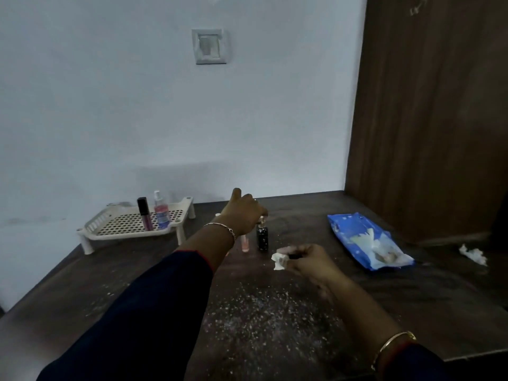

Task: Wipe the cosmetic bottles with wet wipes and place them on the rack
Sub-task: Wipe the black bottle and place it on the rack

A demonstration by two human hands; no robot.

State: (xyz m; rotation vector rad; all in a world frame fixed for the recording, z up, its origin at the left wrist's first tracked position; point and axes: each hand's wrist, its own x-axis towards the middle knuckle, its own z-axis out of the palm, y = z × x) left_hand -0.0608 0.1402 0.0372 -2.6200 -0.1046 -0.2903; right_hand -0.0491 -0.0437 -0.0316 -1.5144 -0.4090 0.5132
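Head view, single frame. The left hand (243, 213) reaches forward over the tabletop (275, 312), fingers curled down onto the gold cap of the dark bottle (262, 237). This reads as a narrow pinch at the top, with the bottle upright directly under the fingertips. A small pink bottle (244, 243) stands just beside it, under the left wrist and partly hidden. The right hand (308, 261) sits nearer the body, right of the left hand, pinching a bunched wet wipe (279, 261). A short dark item shows between its fingers, too small to identify. The rack (123, 225) lies well left of the left hand and carries a dark-capped tube (144, 217) and a spray bottle (160, 213), both upright. A blue wipe pack (368, 240) lies open to the right of the right hand. Judgement: the step in hand is taking up the dark bottle for wiping. Lift it straight up so the wrist clears the pink bottle. Bring it to the wipe, wrap the body and turn it by the cap. A wiped bottle is likely slick, so carry it low to the rack.
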